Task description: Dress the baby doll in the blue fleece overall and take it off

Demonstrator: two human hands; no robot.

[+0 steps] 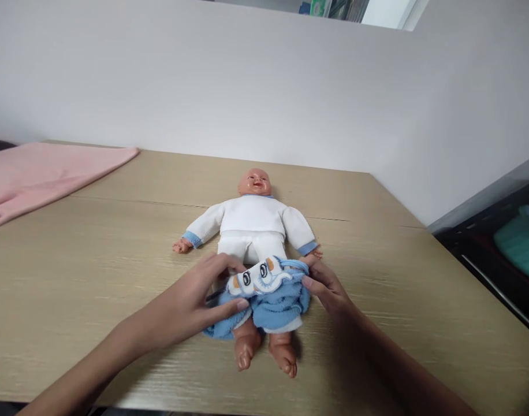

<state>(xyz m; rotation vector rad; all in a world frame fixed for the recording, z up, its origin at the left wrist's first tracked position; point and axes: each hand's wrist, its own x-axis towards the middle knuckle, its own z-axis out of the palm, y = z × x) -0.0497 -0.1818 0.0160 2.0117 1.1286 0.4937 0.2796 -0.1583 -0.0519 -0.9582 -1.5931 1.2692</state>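
A baby doll (252, 215) lies on its back on the wooden table, its head away from me and its bare feet towards me. It wears a white top with blue cuffs and a white lower garment. Blue fleecy overalls (276, 312) with an embroidered face on a white bib are bunched around its lower legs. My left hand (208, 294) grips their left side, thumb in front and fingers partly hidden behind the cloth. On the other side, my right hand (327, 283) pinches the edge of the overalls near a blue strap.
A pink cloth (52, 173) lies at the table's far left. The wooden table (117, 277) meets a white wall (182, 86) at the back. Beyond its right edge stands a dark container (485, 242) with something green inside.
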